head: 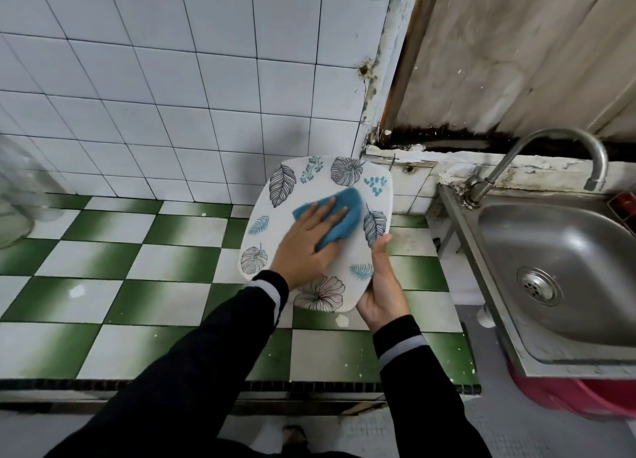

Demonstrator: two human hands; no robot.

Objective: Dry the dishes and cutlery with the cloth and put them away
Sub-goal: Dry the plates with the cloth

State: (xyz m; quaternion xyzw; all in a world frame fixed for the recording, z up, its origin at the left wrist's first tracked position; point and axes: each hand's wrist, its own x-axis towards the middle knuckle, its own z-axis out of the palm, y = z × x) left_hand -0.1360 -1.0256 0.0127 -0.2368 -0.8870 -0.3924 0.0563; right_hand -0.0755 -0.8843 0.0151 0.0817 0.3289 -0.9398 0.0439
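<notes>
A white rounded-square plate (272, 230) printed with grey and teal leaves is held tilted above the green-and-white tiled counter (144, 285). My right hand (383, 285) grips its lower right edge from underneath, thumb up along the rim. My left hand (309, 241) lies flat on the plate's face, pressing a folded teal cloth (347, 204) against it. Part of the cloth is hidden under my fingers.
A steel sink (568, 268) with a curved tap (550, 154) stands at the right, a red tub (578, 395) below it. A clear glass jar (20, 196) sits at the counter's far left. White tiled wall (172, 96) rises behind.
</notes>
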